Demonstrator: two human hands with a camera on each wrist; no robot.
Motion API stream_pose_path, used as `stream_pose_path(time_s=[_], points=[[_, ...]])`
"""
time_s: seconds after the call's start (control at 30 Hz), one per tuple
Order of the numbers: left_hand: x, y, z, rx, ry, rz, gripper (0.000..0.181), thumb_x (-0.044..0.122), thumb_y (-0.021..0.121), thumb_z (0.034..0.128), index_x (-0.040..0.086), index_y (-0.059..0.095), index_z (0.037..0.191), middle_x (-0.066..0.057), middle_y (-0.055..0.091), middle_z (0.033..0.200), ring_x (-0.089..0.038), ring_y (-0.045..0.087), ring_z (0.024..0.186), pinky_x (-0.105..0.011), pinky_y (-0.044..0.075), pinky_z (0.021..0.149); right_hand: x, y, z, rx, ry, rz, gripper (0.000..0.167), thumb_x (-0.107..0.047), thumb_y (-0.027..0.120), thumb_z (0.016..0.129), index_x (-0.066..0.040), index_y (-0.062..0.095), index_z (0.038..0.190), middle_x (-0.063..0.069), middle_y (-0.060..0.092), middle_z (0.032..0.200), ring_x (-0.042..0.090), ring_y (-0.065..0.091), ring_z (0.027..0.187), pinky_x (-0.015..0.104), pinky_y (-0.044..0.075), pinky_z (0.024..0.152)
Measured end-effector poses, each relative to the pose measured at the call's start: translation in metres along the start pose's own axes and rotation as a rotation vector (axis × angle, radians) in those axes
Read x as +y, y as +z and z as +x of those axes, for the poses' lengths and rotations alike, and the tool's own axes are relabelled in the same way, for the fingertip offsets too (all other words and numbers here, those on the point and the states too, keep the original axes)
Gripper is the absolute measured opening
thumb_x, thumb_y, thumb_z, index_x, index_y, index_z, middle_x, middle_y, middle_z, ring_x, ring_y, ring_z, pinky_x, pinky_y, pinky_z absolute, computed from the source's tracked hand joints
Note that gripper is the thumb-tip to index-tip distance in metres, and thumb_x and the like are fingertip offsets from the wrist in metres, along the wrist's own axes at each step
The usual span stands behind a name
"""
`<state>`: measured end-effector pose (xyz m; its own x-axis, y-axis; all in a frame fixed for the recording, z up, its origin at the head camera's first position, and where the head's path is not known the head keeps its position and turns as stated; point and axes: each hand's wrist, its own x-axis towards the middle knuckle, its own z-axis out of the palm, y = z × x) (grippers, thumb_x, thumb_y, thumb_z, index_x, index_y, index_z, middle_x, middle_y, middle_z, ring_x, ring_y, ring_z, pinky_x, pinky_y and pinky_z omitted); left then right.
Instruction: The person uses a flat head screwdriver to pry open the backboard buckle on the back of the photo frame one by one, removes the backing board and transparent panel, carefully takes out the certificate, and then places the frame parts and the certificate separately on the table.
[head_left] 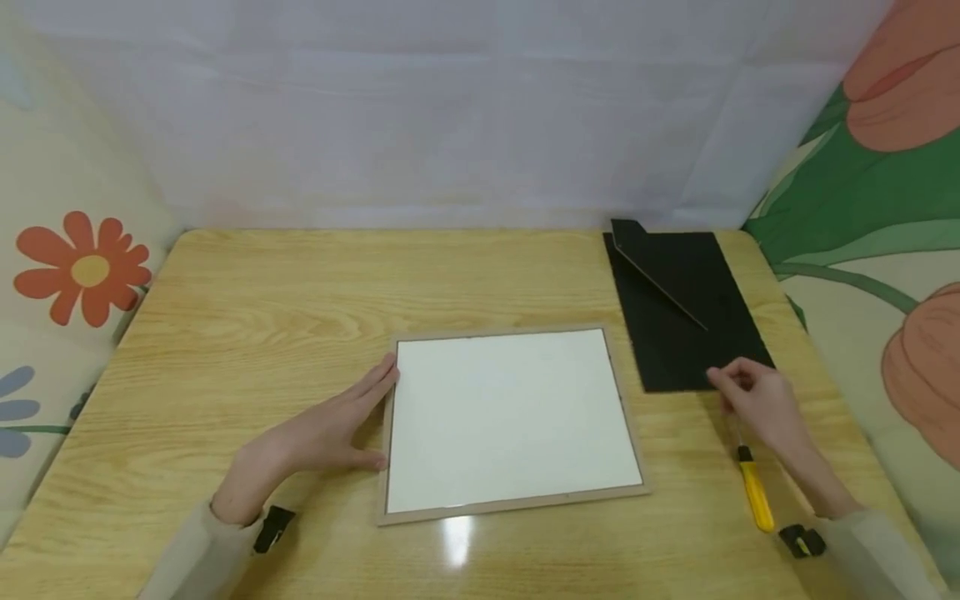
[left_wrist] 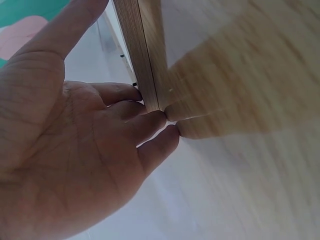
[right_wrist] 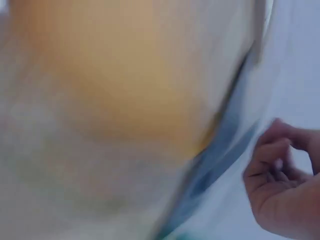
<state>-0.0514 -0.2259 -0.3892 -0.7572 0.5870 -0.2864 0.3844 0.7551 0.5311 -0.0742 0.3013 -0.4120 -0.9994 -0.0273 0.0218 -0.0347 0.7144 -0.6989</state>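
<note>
A light-wood picture frame [head_left: 513,500] lies on the table with a white panel [head_left: 510,417] inside its rim. My left hand [head_left: 322,433] touches the frame's left side with fairly straight fingers, the thumb lower down on the same side. The left wrist view shows those fingertips [left_wrist: 160,119] against the frame's wooden edge [left_wrist: 140,55]. At the near edge of a black backing board [head_left: 697,292] with a slanted stand leg [head_left: 652,279] is my right hand [head_left: 765,408]. Its fingers are loosely bent, and nothing shows between them in the right wrist view.
A screwdriver with a yellow handle [head_left: 756,496] lies below the right hand, its shaft pointing away from me. White cloth [head_left: 450,125] hangs behind the wood-grain table [head_left: 300,283]. Flower-patterned coverings [head_left: 885,350] flank both sides.
</note>
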Motion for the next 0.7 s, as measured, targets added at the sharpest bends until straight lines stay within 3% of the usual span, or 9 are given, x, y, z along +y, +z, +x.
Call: stream_pose_path(time_s=[0.07, 0.13, 0.23, 0.33, 0.53, 0.7], points=[[0.001, 0.001, 0.000, 0.004, -0.003, 0.003, 0.108, 0.032, 0.078, 0.0809, -0.006, 0.007, 0.152, -0.020, -0.006, 0.159, -0.037, 0.009, 0.144, -0.050, 0.022, 0.112, -0.027, 0.019, -0.003, -0.019, -0.167, -0.089, 0.013, -0.012, 0.065, 0.093, -0.001, 0.065, 0.087, 0.002, 0.059, 0.064, 0.010, 0.049, 0.050, 0.023, 0.039, 0.041], [0.002, 0.001, -0.001, 0.004, -0.002, 0.008, 0.107, 0.032, 0.078, 0.0817, -0.006, 0.006, 0.152, -0.021, -0.006, 0.159, -0.038, 0.009, 0.144, -0.051, 0.022, 0.112, -0.058, 0.044, -0.010, -0.086, -0.274, -0.140, 0.002, -0.005, 0.068, 0.089, -0.004, 0.067, 0.089, -0.001, 0.059, 0.069, 0.008, 0.048, 0.056, 0.021, 0.042, 0.045], [0.003, 0.000, -0.001, -0.002, 0.006, 0.009, 0.105, 0.032, 0.076, 0.0832, -0.005, 0.006, 0.152, -0.020, -0.006, 0.159, -0.038, 0.008, 0.144, -0.052, 0.021, 0.112, -0.105, 0.082, -0.020, -0.203, -0.386, -0.201, 0.010, -0.005, 0.072, 0.086, -0.006, 0.069, 0.095, -0.002, 0.058, 0.080, 0.007, 0.053, 0.068, 0.020, 0.048, 0.055], [0.003, -0.001, -0.001, -0.017, 0.012, 0.017, 0.105, 0.033, 0.075, 0.0840, -0.005, 0.005, 0.152, -0.020, -0.006, 0.159, -0.037, 0.008, 0.144, -0.051, 0.022, 0.112, -0.148, 0.117, -0.026, -0.272, -0.475, -0.263, 0.018, -0.010, 0.074, 0.085, -0.007, 0.069, 0.102, 0.002, 0.059, 0.091, 0.012, 0.058, 0.081, 0.021, 0.052, 0.065], [0.002, -0.001, -0.003, -0.004, 0.014, 0.015, 0.105, 0.037, 0.075, 0.0833, -0.006, 0.008, 0.152, -0.023, -0.002, 0.159, -0.039, 0.011, 0.144, -0.053, 0.025, 0.111, -0.217, 0.182, -0.037, -0.352, -0.595, -0.463, 0.040, -0.033, 0.072, 0.087, -0.008, 0.065, 0.118, 0.014, 0.057, 0.117, 0.024, 0.056, 0.103, 0.027, 0.053, 0.080], [0.002, -0.001, -0.005, 0.014, 0.010, -0.020, 0.104, 0.034, 0.076, 0.0832, -0.006, 0.009, 0.152, -0.023, -0.001, 0.159, -0.039, 0.008, 0.144, -0.054, 0.020, 0.112, -0.248, 0.215, -0.050, -0.419, -0.579, -0.682, 0.067, -0.061, 0.063, 0.084, -0.005, 0.060, 0.120, 0.030, 0.047, 0.132, 0.036, 0.051, 0.112, 0.036, 0.053, 0.082]])
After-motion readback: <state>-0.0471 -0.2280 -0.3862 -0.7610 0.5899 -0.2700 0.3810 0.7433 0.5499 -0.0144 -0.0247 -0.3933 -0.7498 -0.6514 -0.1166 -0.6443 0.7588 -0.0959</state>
